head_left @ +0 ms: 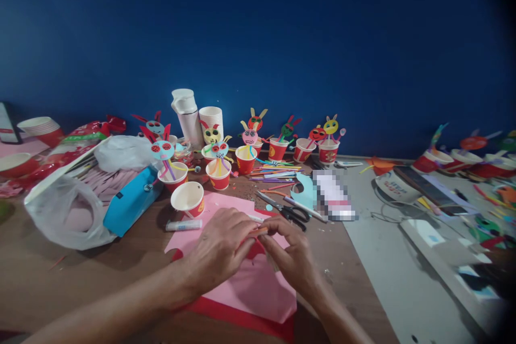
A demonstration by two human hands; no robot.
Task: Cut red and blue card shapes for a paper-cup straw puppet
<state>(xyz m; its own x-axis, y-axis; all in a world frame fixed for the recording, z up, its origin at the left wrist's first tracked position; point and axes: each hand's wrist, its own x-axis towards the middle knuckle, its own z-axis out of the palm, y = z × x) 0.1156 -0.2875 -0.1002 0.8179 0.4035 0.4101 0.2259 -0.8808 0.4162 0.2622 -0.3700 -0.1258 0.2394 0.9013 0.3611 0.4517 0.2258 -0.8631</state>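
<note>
My left hand (226, 239) and my right hand (288, 242) meet over the pink paper (258, 293). Both are closed, fingertips pinching a small orange strip (258, 232) between them. What the strip is made of cannot be told. Part of a slim white thing shows just behind the fingers. Red paper (242, 325) lies under the pink sheet. Close beyond my right hand are black-handled scissors (294, 214). A red and white paper cup (188, 199) and a clear tube with a white label (184, 225) stand and lie beyond my left hand.
Several cups with paper bug faces, such as a blue one (162, 149), line the back by the blue wall. A plastic bag (68, 220) and blue packet (133, 199) sit left. Coloured sticks (278, 173) and cut blue paper (304, 192) lie behind. A white flask (187, 118) stands farther back.
</note>
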